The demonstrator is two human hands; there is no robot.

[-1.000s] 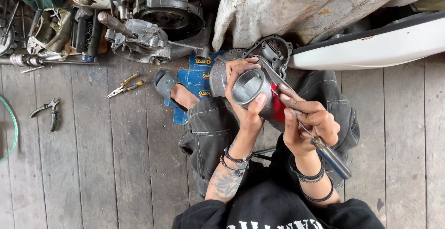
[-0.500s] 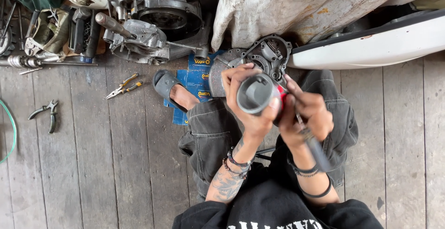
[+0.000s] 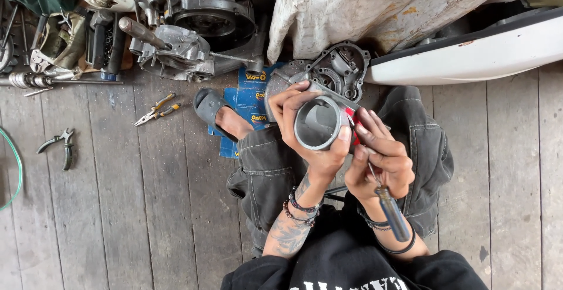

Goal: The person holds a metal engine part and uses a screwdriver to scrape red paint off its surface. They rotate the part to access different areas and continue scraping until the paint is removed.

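Observation:
My left hand [image 3: 308,129] grips a short grey metal cylinder sleeve [image 3: 318,124], its open bore turned up toward me. A red patch shows on the sleeve's right side. My right hand [image 3: 378,162] is closed around a screwdriver [image 3: 390,208] with a grey handle, its thin shaft pointing up toward the sleeve's right edge. Both hands are raised over my lap, above dark grey trousers. Below them on the floor lies a round grey engine cover [image 3: 339,68].
A stripped engine block [image 3: 187,29] sits at the top left on the wooden plank floor [image 3: 117,208]. Yellow-handled pliers [image 3: 155,109] and dark pliers [image 3: 58,146] lie to the left. Blue cartons [image 3: 249,99] rest by my sandalled foot [image 3: 220,117]. A white body panel [image 3: 469,55] lies top right.
My left hand has turned the sleeve so its bore faces me more squarely. My right hand has shifted the screwdriver closer to the sleeve's right edge.

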